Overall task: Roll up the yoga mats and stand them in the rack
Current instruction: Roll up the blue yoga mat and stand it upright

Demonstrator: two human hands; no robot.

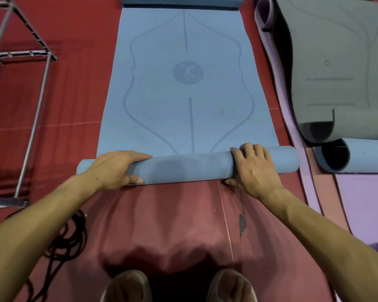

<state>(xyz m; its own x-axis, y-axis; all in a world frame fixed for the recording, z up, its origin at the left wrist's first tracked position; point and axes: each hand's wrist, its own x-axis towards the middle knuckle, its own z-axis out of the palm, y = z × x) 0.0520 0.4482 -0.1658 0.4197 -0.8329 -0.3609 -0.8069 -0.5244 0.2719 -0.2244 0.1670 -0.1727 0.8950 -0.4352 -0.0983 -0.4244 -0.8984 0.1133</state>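
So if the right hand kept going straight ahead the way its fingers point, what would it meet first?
The right hand lies over the rolled end of the blue mat. Straight ahead lies only that mat's flat, unrolled stretch; nothing stands on it until its curled far end, as far as the picture shows.

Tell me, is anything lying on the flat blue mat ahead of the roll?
Nothing visible does. Both hands, left hand and right hand, rest on the blue rubber yoga mat, whose flat stretch is bare up to its curled far end.
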